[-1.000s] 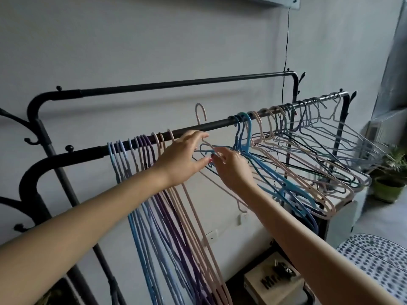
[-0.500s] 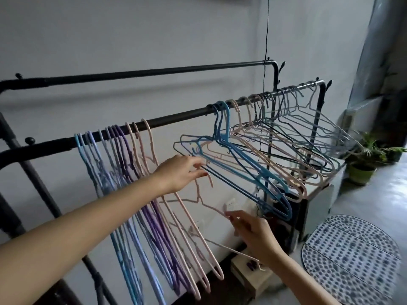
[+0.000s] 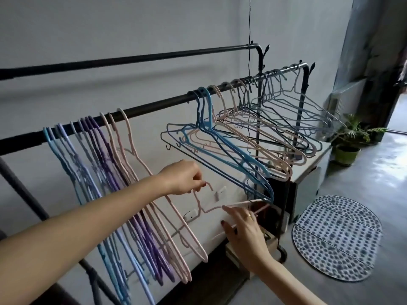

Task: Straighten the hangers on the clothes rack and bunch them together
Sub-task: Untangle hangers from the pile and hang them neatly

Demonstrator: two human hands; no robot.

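Note:
A black clothes rack rail [image 3: 154, 105] runs from lower left to upper right. A tight bunch of blue, purple and pink hangers [image 3: 105, 172] hangs straight on its left part. Further right, a spread group of blue, pink and grey hangers [image 3: 242, 137] hangs askew. One loose pink hanger [image 3: 206, 209] is off the rail, below it. My left hand [image 3: 182, 178] pinches its hook. My right hand [image 3: 244, 230] touches its shoulder and bar with spread fingers.
A second black rail [image 3: 154, 57] runs behind, near the grey wall. A white cabinet [image 3: 308, 170] stands under the rack's right end, with a potted plant [image 3: 348, 146] beyond it and a dotted mat [image 3: 337, 238] on the floor. A small box [image 3: 271, 241] sits below my right hand.
The pink hanger came off the rail and dropped below it. Both hands followed it down, the left keeping the hook, the right reaching low to the hanger's shoulder.

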